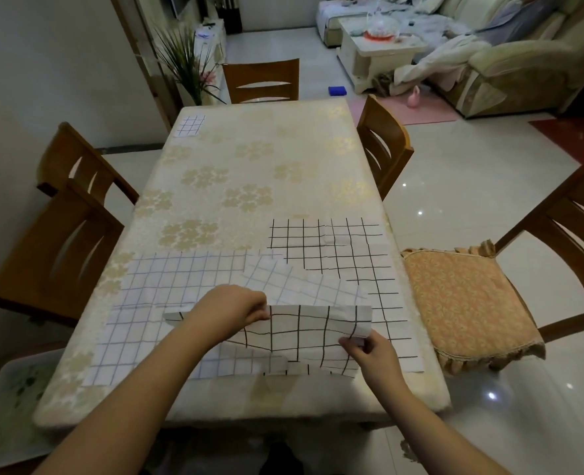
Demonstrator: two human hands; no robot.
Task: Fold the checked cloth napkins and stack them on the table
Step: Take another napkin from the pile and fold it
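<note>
A white napkin with black checks (304,334) is lifted a little above the near end of the table. My left hand (235,311) pinches its upper edge near the middle. My right hand (369,351) pinches its right corner. Under it lie several unfolded napkins: a blue-checked one (167,279) at the left, another blue-checked one (297,282) askew in the middle, and a black-checked one (338,245) at the right. A small folded blue-checked napkin (189,125) rests at the far left corner of the table.
The table (249,173) wears a cream floral cloth. Wooden chairs stand around it: two at the left (74,214), one at the far end (261,80), one at the far right (383,145), and a cushioned one (468,303) at the near right. A sofa and coffee table stand beyond.
</note>
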